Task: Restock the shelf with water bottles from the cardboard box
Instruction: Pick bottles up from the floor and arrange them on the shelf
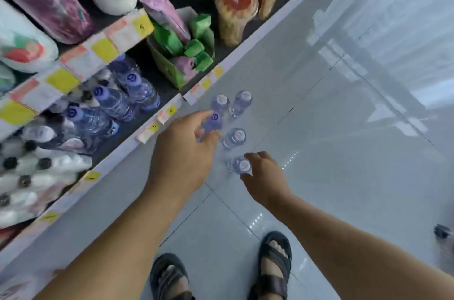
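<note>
At far left we see the shelf (115,159). Its upper tier is stacked with purple-and-white packs (44,0), and its edges are lined with yellow tags (103,49). On the lower tier the shelf bottles (137,88) lie on their sides in a row, blue caps toward the aisle. Left of them sit white goods too blurred for us to name. Further right a green box (172,76) of green packets stands on that tier, and beyond it are clear cups (235,12) with red tops.

Our left hand (181,152) reaches over the floor (344,152), just beside the shelf edge. Its thumb and forefinger are curled round a blue-capped bottle (213,119). The bottle is blurred, and we cannot tell whether it is lifted or touching the tiles.

Just right of it three standing bottles (234,136) are upright on the floor, white caps up. Two are side by side at the far end, and one is nearer to us. Nearest of all is the near bottle (242,164), also upright. Our right hand (265,181) grasps its top, fingers on the far side and thumb on the near side.

Below the forearms, our feet in dark sandals (276,263) stand on the pale glossy tiles. At the right edge sits a small dark object, too blurred to name.
</note>
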{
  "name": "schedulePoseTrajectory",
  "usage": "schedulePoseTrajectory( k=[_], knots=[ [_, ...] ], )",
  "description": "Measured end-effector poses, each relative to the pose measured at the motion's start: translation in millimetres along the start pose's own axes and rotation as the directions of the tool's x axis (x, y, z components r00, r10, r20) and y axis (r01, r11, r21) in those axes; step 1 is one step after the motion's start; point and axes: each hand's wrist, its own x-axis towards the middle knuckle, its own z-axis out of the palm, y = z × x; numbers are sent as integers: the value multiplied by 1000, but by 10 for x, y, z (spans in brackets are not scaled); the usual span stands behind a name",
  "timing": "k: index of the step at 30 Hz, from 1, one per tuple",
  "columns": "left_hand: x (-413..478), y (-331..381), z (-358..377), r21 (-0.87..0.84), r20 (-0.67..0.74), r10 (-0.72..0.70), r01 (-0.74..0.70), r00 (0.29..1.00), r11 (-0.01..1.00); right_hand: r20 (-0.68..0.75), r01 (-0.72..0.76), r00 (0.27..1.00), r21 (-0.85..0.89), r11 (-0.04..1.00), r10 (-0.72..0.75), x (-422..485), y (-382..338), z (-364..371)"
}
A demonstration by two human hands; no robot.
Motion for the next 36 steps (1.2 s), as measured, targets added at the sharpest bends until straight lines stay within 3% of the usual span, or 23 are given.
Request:
schedulePoseTrajectory(
  k=[8,11,15,20,25,28,31,36],
  knots=[
    [286,-637,627,-5,9,-41,41,999,999,-98,176,978,-94,980,-185,610,380,654],
    [239,-600,639,-11,17,-73,73,997,997,-85,211,969,-198,957,-231,603,390,640],
    [134,-376,432,-36,24,-72,73,997,997,-170,226,955,-114,968,-243,419,187,263],
    [-228,395,-205,-91,43,-50,54,998,994,-347,462,829,-16,887,-438,-353,-538,-1072],
    [-797,1660,-1291,-393,40,10,7,999,920,-412,607,702,-79,791,-581,-1548,-1606,-2985],
    [-1222,2601,-2146,-532,-15,135,-123,991,838,-446,658,610,-176,732,-655,-2393,-2267,-4119],
    [-1692,3498,-2928,-578,-94,262,-267,960,771,-470,692,567,-173,701,-676,-3272,-2818,-5146],
    [-2450,4643,-3923,-438,-214,482,-524,850,730,-549,778,438,-165,606,-712,-4380,-3513,-6445]
  ],
)
